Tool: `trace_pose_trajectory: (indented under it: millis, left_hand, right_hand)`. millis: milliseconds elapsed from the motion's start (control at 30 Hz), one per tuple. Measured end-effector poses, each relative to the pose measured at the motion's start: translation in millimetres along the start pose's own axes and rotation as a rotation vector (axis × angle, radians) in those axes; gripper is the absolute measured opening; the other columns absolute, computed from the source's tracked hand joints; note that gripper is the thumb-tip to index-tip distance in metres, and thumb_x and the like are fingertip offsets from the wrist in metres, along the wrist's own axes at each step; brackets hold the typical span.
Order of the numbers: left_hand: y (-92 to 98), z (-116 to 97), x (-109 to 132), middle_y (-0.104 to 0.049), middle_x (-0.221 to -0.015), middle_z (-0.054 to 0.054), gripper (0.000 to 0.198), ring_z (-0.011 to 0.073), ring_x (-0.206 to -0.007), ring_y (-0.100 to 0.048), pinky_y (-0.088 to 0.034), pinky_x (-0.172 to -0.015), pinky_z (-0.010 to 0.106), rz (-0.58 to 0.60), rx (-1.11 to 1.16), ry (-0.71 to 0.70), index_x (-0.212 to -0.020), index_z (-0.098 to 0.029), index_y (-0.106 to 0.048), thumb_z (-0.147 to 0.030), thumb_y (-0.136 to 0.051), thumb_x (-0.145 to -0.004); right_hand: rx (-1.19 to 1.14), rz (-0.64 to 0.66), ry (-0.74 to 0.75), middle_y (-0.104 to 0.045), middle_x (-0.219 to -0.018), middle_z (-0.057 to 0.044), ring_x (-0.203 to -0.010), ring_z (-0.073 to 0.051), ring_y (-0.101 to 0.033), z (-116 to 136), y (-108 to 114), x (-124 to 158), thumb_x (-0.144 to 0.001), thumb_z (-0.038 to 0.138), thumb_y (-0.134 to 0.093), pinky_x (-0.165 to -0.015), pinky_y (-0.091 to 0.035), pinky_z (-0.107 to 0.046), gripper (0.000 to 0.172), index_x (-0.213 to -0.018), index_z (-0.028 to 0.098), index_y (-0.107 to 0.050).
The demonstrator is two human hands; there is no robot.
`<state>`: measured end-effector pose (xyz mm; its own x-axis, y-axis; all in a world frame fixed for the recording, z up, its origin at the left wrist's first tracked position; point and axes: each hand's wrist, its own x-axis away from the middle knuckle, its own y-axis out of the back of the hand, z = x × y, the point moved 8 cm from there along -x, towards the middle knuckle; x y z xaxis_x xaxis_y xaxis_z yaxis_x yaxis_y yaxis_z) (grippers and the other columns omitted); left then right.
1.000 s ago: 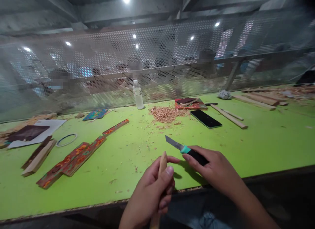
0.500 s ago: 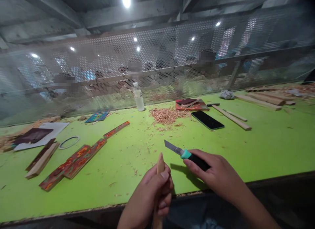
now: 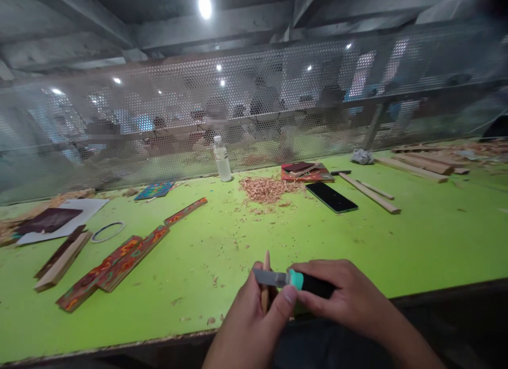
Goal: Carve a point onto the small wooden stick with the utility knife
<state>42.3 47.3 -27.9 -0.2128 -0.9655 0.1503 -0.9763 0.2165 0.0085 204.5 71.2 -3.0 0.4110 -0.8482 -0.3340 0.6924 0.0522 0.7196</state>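
Fingers of the left hand [image 3: 248, 321] wrap a wooden stick [image 3: 266, 279] at six o'clock, thumb on the blade; the right hand [image 3: 341, 297] grips a utility knife [image 3: 296, 280], blade laid across the stick. Bright green bench [image 3: 416, 236], shavings pile [image 3: 265, 189] at twelve, phone [image 3: 332, 197] at one, painted strips [image 3: 119, 260] at nine. Perforated mesh screen [image 3: 159, 120] behind, ceiling lamp [image 3: 205, 6] overhead.

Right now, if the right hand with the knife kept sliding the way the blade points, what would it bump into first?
The right hand points the knife leftward, so it would likely first meet the wooden stick held upright in the left hand; the blade already seems to lie against it.
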Motion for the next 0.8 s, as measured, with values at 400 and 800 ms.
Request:
trace_pose_trajectory:
  millis: [400, 800]
  left_hand:
    - [5.4, 14, -2, -0.066, -0.144, 0.020, 0.063, 0.0396, -0.145, -0.046, -0.022, -0.123, 0.049, -0.174, -0.218, -0.009, -0.138, -0.016, -0.066, -0.063, -0.063, -0.096]
    - [-3.2, -5, -3, -0.072, -0.098, 0.009, 0.045, 0.0294, -0.097, -0.064, -0.041, -0.084, 0.034, -0.121, -0.249, -0.078, -0.101, -0.021, -0.065, -0.065, -0.056, -0.100]
  right_hand:
    - [0.029, -0.040, 0.040, -0.086, -0.090, -0.006, -0.072, -0.021, -0.078, -1, -1, 3, -0.093, 0.052, -0.073, -0.068, -0.058, -0.028, 0.033, -0.107, 0.024, -0.084]
    - [-0.040, -0.155, -0.096, -0.086, -0.108, -0.008, -0.093, -0.027, -0.083, -13, 9, 0, -0.096, 0.047, -0.070, -0.083, -0.063, -0.033, 0.035, -0.116, 0.022, -0.083]
